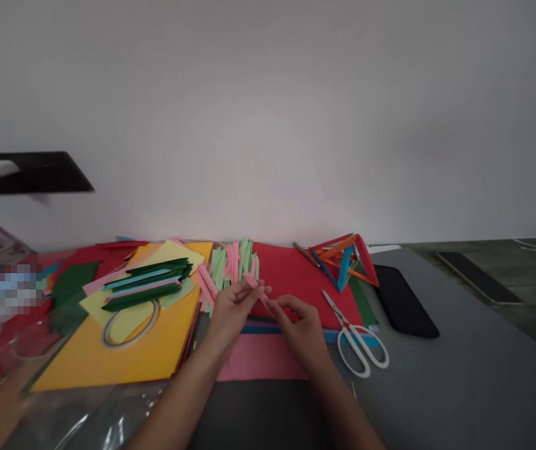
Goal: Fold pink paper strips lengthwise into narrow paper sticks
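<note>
The left hand (238,301) and right hand (296,315) both pinch a pink paper strip (264,300). White scissors (354,340) lie beside the right hand.

We've got one head-worn cam, looking forward and down over both forearms (181,394), close range. We face the wall (268,119) roughly square-on; it fills the upper half, grey work surface (465,387) below. Left hand (234,305) and right hand (303,324) sit below frame center.
</note>
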{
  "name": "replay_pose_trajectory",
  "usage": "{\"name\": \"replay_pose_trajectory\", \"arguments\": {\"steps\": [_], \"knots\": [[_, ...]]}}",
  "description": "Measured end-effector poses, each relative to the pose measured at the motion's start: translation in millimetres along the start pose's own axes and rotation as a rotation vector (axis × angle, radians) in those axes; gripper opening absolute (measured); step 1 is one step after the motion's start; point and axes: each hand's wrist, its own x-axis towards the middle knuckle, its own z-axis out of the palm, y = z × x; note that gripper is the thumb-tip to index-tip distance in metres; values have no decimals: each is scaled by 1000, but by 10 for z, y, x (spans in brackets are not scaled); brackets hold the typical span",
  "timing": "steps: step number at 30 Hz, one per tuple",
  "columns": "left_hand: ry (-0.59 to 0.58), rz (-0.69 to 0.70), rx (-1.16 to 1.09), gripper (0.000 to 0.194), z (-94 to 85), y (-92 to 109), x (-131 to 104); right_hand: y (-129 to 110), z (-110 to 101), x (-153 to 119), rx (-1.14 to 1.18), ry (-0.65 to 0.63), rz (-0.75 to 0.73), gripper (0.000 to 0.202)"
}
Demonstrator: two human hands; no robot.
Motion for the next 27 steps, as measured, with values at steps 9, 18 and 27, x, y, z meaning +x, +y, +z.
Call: {"name": "replay_pose_trajectory", "arguments": {"steps": [9, 18, 27], "knots": [[-16, 13, 17, 28, -11, -9, 11, 25, 5, 10, -16, 14, 45, 21], [-93, -41, -23, 26, 3, -25, 9, 39, 4, 3, 16, 16, 29, 20], [-71, -151, -101, 27, -11, -92, 8, 76, 46, -20, -84, 167, -174, 10]]}}
